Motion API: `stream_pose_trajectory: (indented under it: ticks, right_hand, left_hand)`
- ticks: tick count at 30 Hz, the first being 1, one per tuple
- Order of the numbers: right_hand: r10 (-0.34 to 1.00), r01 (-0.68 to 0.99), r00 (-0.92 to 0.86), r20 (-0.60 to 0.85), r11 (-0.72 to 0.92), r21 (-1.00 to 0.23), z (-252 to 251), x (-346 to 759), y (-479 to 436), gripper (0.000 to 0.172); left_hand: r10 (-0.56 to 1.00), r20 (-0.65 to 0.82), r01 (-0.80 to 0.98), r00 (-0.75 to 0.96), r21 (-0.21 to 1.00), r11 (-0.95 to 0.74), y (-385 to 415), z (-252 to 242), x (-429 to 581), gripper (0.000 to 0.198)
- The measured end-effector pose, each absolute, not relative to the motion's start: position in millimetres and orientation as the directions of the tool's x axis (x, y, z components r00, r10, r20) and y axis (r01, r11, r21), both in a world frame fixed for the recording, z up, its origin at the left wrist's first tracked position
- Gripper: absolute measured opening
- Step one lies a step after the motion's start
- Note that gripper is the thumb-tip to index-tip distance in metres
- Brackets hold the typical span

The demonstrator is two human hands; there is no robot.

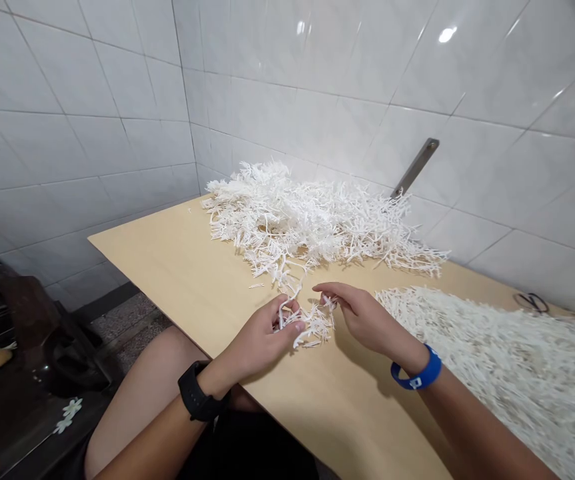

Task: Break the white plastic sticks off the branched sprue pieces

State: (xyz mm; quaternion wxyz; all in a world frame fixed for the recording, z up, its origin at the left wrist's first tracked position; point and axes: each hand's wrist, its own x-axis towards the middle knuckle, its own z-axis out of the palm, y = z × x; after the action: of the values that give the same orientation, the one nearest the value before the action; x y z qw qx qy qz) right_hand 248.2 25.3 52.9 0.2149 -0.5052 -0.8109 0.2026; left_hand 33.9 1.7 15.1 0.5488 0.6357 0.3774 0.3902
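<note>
My left hand (272, 333) is closed around a white branching sprig (312, 323) that looks like moulded plastic. A pale stem (294, 287) curls up from its fingers towards the pile behind. Close by on the right, my right hand (362, 313) has its index finger stretched over small white tips (329, 302), which sit between its fingers and thumb. Just beyond both hands lies a large tangled heap of similar white branching sprigs (317, 213). To the right, beside my right forearm, spreads a wide pile of short loose white pieces (492, 347).
The tan board tabletop (167, 247) meets a tiled wall (307, 120) at the back. A metal bracket (416, 167) slants up behind the heap. A dark looped object (532, 303) lies at the back right. On the left is dark wooden furniture (32, 320) with white flowers (68, 415).
</note>
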Motion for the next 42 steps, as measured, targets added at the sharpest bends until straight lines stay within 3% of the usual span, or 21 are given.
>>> stream_pose_trajectory:
  ticks: [5,9,15,20,23,26,30,34,36,38,42]
  right_hand:
    - [0.940,0.747,-0.319,0.120,0.328,-0.578,51,254,26,0.040]
    - [0.937,0.754,-0.266,0.227,0.349,-0.557,57,244,18,0.030]
    - [0.894,0.633,-0.429,0.130,0.401,-0.662,67,213,1,0.009]
    - [0.921,0.639,-0.381,0.078,0.323,-0.698,62,216,3,0.015]
    - [0.941,0.661,-0.323,0.101,0.300,-0.688,56,223,3,0.019]
    - [0.953,0.710,-0.272,0.134,0.293,-0.641,50,224,-1,0.023]
    - [0.904,0.764,-0.397,0.160,0.422,-0.487,53,219,-2,0.041]
    - [0.843,0.802,-0.486,0.232,0.536,-0.264,58,214,0,0.024]
    - [0.826,0.802,-0.507,0.246,0.557,-0.215,58,213,-1,0.027]
    - [0.837,0.795,-0.478,0.266,0.541,-0.274,58,212,-2,0.036]
    - [0.904,0.755,-0.298,0.308,0.420,-0.503,59,214,0,0.049]
  left_hand:
    - [0.923,0.083,0.043,0.377,0.993,-0.107,3,18,33,0.016]
    - [0.925,0.068,0.085,0.374,0.991,-0.107,2,18,34,0.016]
    - [0.901,0.059,0.003,0.430,0.998,-0.067,0,15,36,0.024]
    - [0.921,0.045,-0.060,0.386,0.998,-0.023,3,15,32,0.027]
    - [0.955,0.066,-0.055,0.289,0.997,-0.052,6,14,30,0.019]
    - [0.967,0.084,-0.014,0.241,0.996,-0.083,8,15,29,0.017]
    - [0.971,0.096,0.075,0.218,0.991,-0.114,7,21,31,0.016]
    - [0.949,0.117,0.109,0.293,0.982,-0.154,4,24,33,0.023]
    - [0.936,0.141,0.104,0.322,0.978,-0.183,3,24,32,0.026]
    - [0.933,0.172,0.092,0.315,0.973,-0.210,3,24,32,0.030]
    - [0.928,0.209,0.090,0.310,0.965,-0.247,0,21,32,0.034]
